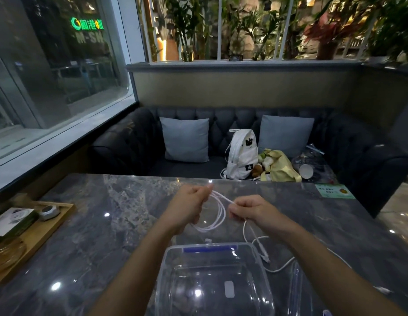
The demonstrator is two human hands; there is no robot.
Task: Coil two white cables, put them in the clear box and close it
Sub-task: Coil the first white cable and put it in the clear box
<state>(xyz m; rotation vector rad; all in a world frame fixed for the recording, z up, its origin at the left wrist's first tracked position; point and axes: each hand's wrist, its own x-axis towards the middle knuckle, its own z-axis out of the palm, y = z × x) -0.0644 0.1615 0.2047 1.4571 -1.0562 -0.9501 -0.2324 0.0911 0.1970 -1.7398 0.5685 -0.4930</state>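
Note:
Above the marble table, my left hand (191,202) pinches several loops of a white cable (218,216). My right hand (249,208) grips the same cable a little to the right, and the strand runs taut between the two hands. A loose tail of white cable (262,247) drops from my right hand onto the table, past the box's right corner. Another white strand (283,266) lies on the table to the right of the box. The clear box (166,265) stands open in front of me, below both hands. Its clear lid (296,277) seems to lie at its right side.
A wooden tray (48,226) with a card box, a small metal object and an amber glass dish sits at the table's left edge. A green card (335,190) lies at the far right corner. Beyond the table a dark sofa holds cushions, a white backpack (241,153) and bags.

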